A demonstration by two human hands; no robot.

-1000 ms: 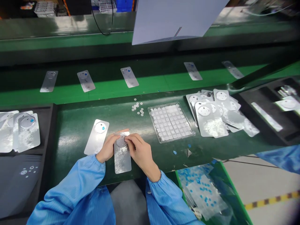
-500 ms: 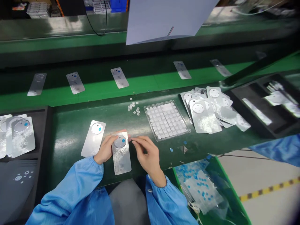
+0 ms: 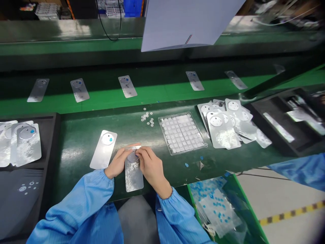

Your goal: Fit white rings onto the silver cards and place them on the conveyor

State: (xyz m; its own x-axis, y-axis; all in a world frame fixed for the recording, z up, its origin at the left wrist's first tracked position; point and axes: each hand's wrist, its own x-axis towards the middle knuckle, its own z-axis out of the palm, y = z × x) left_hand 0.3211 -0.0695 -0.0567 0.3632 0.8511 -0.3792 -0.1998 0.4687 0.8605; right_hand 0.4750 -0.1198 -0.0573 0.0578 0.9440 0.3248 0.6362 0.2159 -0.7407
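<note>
A silver phone back cover [image 3: 134, 176] with a round camera area at its top stands between my hands, tilted toward me. My left hand [image 3: 118, 162] grips it along its left and top edge. Over the round area lies my right hand [image 3: 151, 166], thumb and fingertips pinched together; they hide the blue sticker, and whatever they hold does not show. Left of my left hand, another back cover [image 3: 103, 152] with a blue dot rests on the bench. A clear tray [image 3: 183, 133] of small white round pieces sits to the right.
Small clear rings [image 3: 147, 117] lie scattered behind my hands. A pile of back covers [image 3: 223, 127] is at right, beside a black tray [image 3: 269, 101]. More covers fill a black bin [image 3: 54, 135] at left. Several covers lie along the green conveyor [image 3: 101, 101]. A green crate [image 3: 250, 206] stands below right.
My right hand has moved left from beside the cover onto its round area, now covering the blue sticker. My left hand still holds the cover. The view has shifted slightly.
</note>
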